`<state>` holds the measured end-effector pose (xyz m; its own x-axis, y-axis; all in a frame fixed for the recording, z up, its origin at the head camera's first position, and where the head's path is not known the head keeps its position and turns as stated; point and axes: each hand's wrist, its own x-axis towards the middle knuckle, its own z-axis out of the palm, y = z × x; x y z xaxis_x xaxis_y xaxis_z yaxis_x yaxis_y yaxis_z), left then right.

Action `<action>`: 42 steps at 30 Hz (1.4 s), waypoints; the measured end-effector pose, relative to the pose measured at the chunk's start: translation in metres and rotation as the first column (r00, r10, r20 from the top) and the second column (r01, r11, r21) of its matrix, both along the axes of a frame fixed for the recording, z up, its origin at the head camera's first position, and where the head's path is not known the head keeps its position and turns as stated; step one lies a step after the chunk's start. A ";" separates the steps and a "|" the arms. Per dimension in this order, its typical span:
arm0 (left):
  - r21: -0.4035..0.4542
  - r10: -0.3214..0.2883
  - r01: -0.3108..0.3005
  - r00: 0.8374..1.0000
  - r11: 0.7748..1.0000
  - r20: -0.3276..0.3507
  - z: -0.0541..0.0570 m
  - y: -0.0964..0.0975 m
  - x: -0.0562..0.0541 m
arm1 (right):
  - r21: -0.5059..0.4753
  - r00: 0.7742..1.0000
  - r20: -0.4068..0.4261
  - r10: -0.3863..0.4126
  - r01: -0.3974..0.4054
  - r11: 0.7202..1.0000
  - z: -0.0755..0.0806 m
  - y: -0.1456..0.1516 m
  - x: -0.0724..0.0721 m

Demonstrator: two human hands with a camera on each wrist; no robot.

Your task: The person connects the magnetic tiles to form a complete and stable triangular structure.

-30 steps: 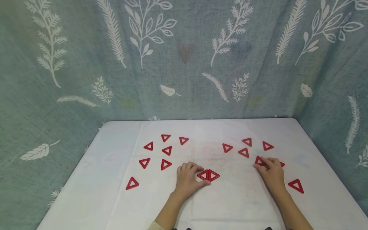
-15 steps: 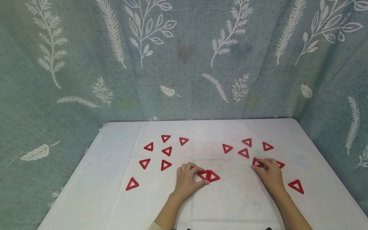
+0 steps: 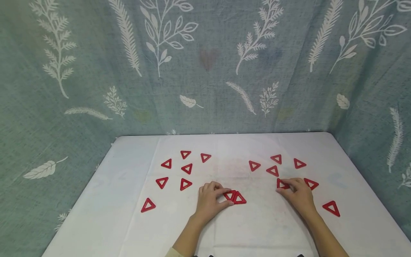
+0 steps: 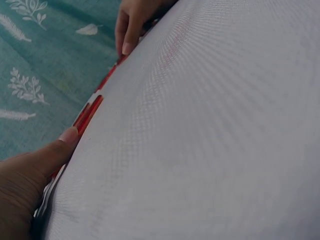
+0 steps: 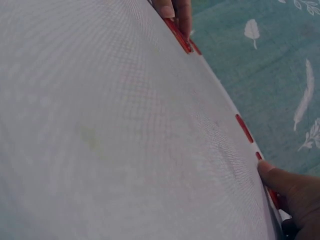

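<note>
Two hollow red triangle tiles lie edge to edge on the white table (image 3: 257,221). My left hand (image 3: 209,198) pinches the left tile (image 3: 230,191) of this pair between thumb and fingers; the right tile (image 3: 240,202) touches it. Farther right, my right hand (image 3: 299,194) grips another red triangle tile (image 3: 278,184) by its right side, and the fingers hide part of it. In the left wrist view the left thumb (image 4: 62,142) presses against the red pair (image 4: 91,115), seen edge-on. The right wrist view shows the right thumb (image 5: 275,175) on its tile (image 5: 273,198).
Several loose red triangle tiles (image 3: 185,184) are spread over the left side of the table. Several more (image 3: 272,171) lie at the right, one (image 3: 310,184) just behind the right hand. A green leaf-patterned cloth (image 3: 205,89) hangs behind the table.
My right hand has slid its tile leftward across the table, uncovering the tile to its right. The pair at my left hand has turned slightly, the right tile now pointing more upward.
</note>
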<state>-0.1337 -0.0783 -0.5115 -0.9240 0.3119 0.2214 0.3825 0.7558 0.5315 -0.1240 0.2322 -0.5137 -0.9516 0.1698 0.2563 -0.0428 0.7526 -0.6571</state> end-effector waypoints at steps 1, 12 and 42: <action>-0.002 -0.002 0.002 1.000 1.000 -0.003 0.000 0.000 0.000 | 0.000 1.000 -0.001 0.009 -0.009 1.000 0.000 0.000 0.000; 0.010 -0.020 0.020 1.000 1.000 0.002 -0.003 0.000 -0.001 | 0.006 0.990 0.024 0.142 -0.143 0.990 0.001 0.000 0.000; 0.004 -0.027 0.027 0.999 1.000 0.031 -0.002 -0.002 -0.002 | 0.022 0.926 0.047 0.373 -0.375 0.927 0.003 -0.039 -0.010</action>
